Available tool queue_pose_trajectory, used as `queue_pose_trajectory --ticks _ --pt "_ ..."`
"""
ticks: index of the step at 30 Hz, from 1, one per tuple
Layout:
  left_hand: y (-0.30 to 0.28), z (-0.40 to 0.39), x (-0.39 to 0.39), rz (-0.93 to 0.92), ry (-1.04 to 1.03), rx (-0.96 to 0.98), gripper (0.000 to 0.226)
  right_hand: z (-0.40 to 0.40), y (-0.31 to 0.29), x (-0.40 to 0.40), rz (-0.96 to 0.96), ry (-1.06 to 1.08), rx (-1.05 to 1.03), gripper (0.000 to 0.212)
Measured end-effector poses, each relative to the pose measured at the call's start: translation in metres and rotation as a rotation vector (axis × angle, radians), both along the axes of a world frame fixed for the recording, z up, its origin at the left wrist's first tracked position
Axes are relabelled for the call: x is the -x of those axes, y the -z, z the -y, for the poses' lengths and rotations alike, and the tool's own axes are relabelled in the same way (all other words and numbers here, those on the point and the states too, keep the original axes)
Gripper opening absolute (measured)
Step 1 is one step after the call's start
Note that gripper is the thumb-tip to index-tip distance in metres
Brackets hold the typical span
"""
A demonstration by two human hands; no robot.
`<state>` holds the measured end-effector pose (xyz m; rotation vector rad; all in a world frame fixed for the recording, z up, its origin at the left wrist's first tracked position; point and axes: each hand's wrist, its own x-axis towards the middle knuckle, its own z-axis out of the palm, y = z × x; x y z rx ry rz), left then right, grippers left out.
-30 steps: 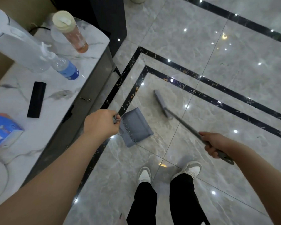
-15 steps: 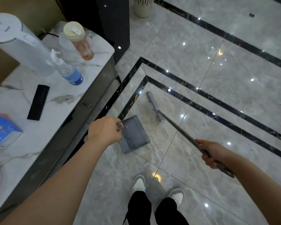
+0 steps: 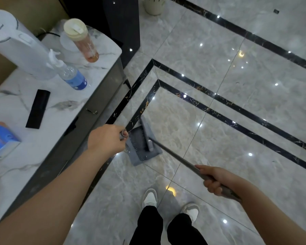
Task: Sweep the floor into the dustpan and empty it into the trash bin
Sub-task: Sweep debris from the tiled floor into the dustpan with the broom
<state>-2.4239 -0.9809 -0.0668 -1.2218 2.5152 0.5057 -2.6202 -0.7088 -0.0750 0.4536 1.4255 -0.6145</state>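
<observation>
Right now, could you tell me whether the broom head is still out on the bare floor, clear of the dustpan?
No, the broom head lies over the dustpan.

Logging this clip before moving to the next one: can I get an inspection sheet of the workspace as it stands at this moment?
Surface: glossy grey marble floor with black inlay stripes; no debris clearly visible.
Job's things: grey dustpan on the floor by the counter; broom head lies across the pan. Trash bin: nothing seen.
Clutter: marble counter carries a white kettle, orange-tinted bottle, blue-label bottle, black flat item, blue box.
Hands: left hand grips the dustpan handle; right hand grips the broom pole.
Cables: a dark cord behind the kettle.
Surroundings: pale pot on the floor ahead; dark cabinet beside the counter; person's shoes below.
</observation>
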Motion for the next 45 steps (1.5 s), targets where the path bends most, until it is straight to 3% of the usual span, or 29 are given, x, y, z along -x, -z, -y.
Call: queue_pose_trajectory --ticks 7,15,23,28,38,45 --pt "-0.005 -0.006 -0.023 -0.027 -0.123 -0.079 0.013 -0.001 -0.017 0.037 -0.223 -0.044 -0.021 0.039" --pt "-0.008 0.0 -0.069 -0.033 -0.232 -0.02 0.017 0.038 0.021 0.01 -0.454 -0.205 -0.071 0.042" --pt "0.0 0.0 -0.083 -0.006 -0.208 0.001 0.013 0.051 0.039 -0.041 -0.222 -0.265 -0.049 0.043" --pt "-0.001 0.001 -0.077 -0.006 -0.214 0.004 0.011 0.06 0.017 -0.028 -0.009 -0.124 -0.005 0.031" --pt "-0.017 -0.013 -0.044 -0.045 -0.255 -0.074 0.02 0.038 -0.036 0.019 -0.066 0.045 0.022 0.018" --pt "-0.043 -0.044 0.051 -0.07 -0.031 -0.076 0.021 -0.009 -0.072 0.062 -0.116 0.134 0.001 0.023"
